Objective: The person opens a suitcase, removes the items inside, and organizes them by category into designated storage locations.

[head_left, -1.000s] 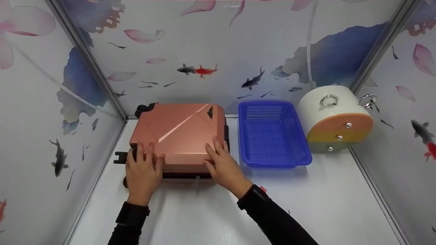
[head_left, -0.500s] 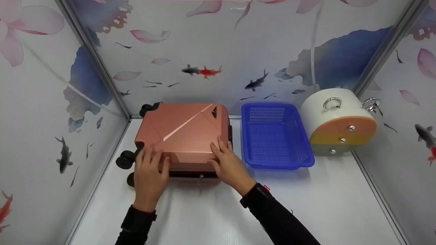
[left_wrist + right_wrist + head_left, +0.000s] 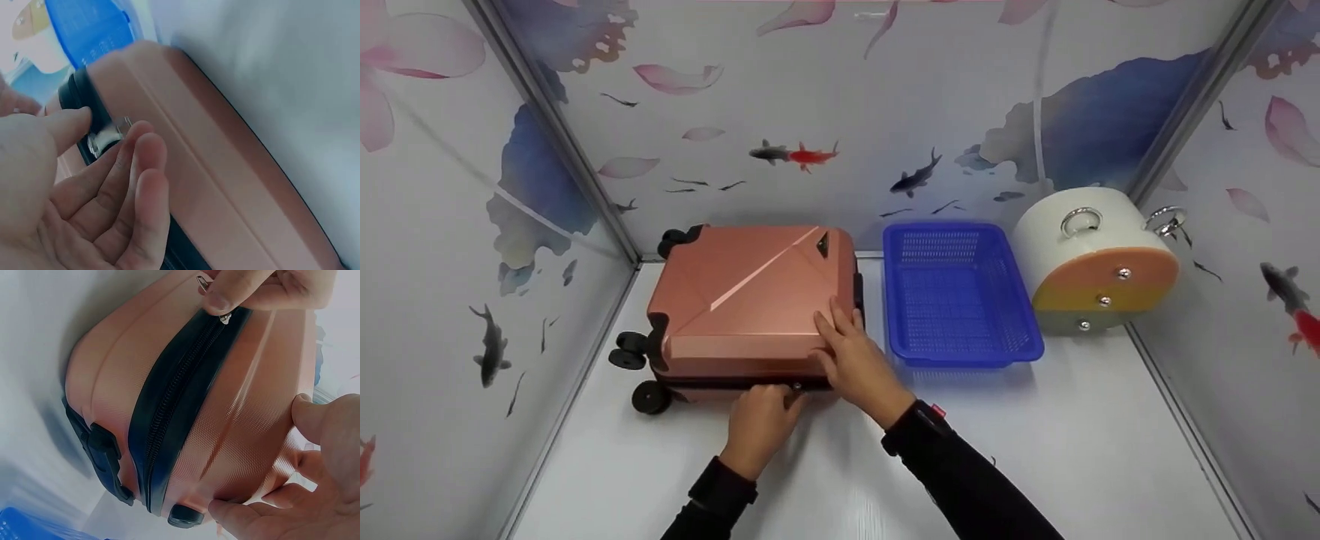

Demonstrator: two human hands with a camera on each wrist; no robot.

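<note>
A rose-pink hard-shell suitcase (image 3: pixel 750 285) lies flat, its zipped side facing me. At that side my left hand (image 3: pixel 761 424) has its fingers curled beside the metal zipper pull (image 3: pixel 107 138), the thumb close against it. In the right wrist view, the left thumb (image 3: pixel 219 298) overlaps the pull, right by the zipper slider (image 3: pixel 225 318). My right hand (image 3: pixel 862 367) rests on the suitcase's near right corner, fingers extended over the top and thumb on the side. The dark zipper (image 3: pixel 169 405) runs around the edge, its teeth joined where visible.
Right of the suitcase stands a blue plastic basket (image 3: pixel 896 315). Beyond it is a white rounded case (image 3: pixel 1050 232) with coloured drawers and metal rings. Patterned panels (image 3: pixel 855 90) enclose the back and sides. Black wheels (image 3: pixel 651 397) stick out at the suitcase's left.
My left hand has left the suitcase's near left corner and moved right and down to the zipper pull, fingers curling. My right hand stays on the near right corner.
</note>
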